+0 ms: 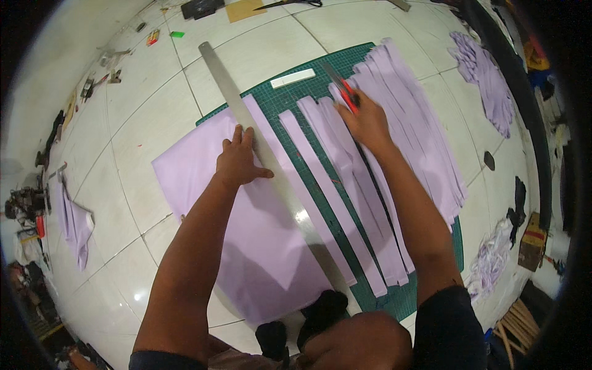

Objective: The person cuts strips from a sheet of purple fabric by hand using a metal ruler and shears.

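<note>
A lilac fabric sheet (pixel 265 246) lies partly on a green cutting mat (pixel 262 95), with a long metal ruler (pixel 216 68) laid across it. My left hand (pixel 237 159) rests palm down with fingers apart, at the ruler's left edge on the cloth, thumb over the ruler. Right of the ruler lie narrow lilac strips (pixel 333 197), roughly parallel, with mat showing between some of them. My right hand (pixel 367 123) is closed on a red-and-black tool with a long grey end (pixel 336 77), above the strips; its exact kind is unclear. Beside it spreads an overlapping pile of strips (pixel 407 123).
A small white bar (pixel 293 78) lies on the mat's far side. Black scissors (pixel 296 4) are on the tiled floor beyond. Crumpled lilac cloth (pixel 484 80) lies at right, more cloth (pixel 73 219) at left. My black-covered feet (pixel 327 308) stand by the near cloth edge.
</note>
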Demonstrator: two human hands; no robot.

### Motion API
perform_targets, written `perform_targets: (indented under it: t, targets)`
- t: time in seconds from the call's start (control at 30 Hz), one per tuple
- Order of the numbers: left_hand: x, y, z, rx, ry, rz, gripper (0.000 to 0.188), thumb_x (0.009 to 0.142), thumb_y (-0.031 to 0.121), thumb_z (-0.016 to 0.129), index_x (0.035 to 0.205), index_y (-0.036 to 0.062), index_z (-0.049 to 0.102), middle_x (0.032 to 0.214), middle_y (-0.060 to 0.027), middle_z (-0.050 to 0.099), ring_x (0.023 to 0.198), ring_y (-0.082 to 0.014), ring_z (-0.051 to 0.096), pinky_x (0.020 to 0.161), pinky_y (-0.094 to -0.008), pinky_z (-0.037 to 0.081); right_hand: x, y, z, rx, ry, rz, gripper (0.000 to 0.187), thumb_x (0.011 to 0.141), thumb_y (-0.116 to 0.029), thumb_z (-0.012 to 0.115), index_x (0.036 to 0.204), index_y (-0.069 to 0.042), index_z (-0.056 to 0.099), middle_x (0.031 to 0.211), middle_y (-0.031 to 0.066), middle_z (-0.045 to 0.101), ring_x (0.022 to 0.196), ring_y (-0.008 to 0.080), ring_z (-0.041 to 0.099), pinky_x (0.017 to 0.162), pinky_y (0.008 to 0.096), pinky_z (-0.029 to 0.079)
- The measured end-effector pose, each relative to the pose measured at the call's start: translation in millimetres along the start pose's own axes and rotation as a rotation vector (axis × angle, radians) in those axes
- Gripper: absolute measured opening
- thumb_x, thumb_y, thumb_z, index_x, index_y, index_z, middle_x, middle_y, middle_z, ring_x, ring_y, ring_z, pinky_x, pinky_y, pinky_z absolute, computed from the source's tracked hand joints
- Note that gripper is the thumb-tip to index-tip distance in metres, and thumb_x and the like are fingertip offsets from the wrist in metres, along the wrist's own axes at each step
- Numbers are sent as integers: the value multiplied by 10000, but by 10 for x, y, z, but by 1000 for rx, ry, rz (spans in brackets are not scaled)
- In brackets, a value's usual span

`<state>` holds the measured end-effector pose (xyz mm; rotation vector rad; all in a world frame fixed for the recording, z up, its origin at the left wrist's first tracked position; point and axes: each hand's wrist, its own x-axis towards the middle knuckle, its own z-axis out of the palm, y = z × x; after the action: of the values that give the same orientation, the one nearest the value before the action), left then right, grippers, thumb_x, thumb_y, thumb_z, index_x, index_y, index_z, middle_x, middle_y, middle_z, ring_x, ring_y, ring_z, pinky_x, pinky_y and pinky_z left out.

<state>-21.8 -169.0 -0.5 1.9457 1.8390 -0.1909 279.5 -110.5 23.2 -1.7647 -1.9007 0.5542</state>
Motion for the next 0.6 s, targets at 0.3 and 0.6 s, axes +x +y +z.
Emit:
perform_targets:
  t: [0.3, 0.6]
  targets:
    - [-43, -7, -46, -30, -11, -41, 1287, 507, 475, 949, 1527, 92, 263, 1600, -178, 255, 1281, -447, 465, 995, -509, 524, 1476, -203, 696, -430, -422, -175, 550, 803, -323, 796, 1279, -109, 620, 1244, 152, 602, 1180, 330, 599, 972, 453, 511]
    - [-58, -10, -46, -5, 10, -48, 1279, 511, 447, 950, 1517, 58, 265, 1585, -194, 277, 1268, -445, 481, 960, -495, 550, 1178, -692, 602, 491, -493, 16, 504, 823, -296, 788, 1230, -47, 625, 985, 91, 692, 854, 174, 666, 731, 324, 522]
